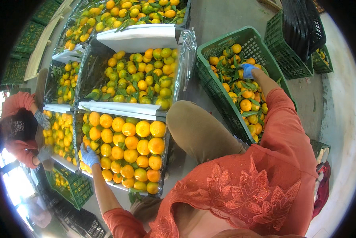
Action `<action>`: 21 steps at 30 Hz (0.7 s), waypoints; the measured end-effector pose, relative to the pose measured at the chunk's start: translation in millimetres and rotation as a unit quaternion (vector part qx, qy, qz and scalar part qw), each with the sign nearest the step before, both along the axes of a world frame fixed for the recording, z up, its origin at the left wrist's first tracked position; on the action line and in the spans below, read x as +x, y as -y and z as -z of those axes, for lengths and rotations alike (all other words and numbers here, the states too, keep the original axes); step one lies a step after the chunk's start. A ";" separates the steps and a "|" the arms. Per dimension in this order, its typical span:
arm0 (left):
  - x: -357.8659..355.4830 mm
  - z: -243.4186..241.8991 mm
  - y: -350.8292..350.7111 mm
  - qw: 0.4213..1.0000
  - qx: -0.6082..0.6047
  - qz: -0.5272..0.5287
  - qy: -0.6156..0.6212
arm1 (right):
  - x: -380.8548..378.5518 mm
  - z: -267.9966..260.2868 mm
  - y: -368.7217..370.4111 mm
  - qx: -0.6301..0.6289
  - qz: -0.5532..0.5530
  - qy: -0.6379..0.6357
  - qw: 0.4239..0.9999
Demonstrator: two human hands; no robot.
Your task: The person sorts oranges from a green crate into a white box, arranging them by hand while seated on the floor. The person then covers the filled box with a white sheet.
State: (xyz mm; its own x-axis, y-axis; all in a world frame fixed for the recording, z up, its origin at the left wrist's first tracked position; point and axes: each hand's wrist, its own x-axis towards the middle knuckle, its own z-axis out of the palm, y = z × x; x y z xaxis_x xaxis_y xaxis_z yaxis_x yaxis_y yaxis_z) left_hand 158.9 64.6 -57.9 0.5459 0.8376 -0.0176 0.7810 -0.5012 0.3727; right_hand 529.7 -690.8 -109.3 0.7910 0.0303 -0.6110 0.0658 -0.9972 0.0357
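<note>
Blue gloves cover both of my hands. My left hand rests at the left side of a lined box of orange mandarins, its fingers against the fruit; whether it grips one cannot be told. At the right, my right hand reaches into a green plastic crate of mandarins with leaves. Its fingers are partly hidden among leaves and fruit, so a hold is unclear. The mandarins in the near box lie in rows. Beyond it, a film-lined box holds looser, greener mandarins.
White paper flaps stand between the boxes. Another person's gloved hands are over a box at the left. Green crates and black stacked trays stand at the upper right; another green crate sits at the lower left.
</note>
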 end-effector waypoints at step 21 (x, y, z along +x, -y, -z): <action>7.9 6.3 -4.3 0.998 -0.021 -0.032 0.054 | 46.2 49.4 97.7 0.067 0.250 0.179 0.949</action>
State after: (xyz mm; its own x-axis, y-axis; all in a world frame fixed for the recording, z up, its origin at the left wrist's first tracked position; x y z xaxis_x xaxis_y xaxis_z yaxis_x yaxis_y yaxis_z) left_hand 166.7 68.9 -64.2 0.4927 0.8702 0.0036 0.7645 -0.4349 0.4758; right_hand 575.9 -788.5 -158.6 0.8833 -0.3447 -0.3176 -0.4088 -0.8981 -0.1620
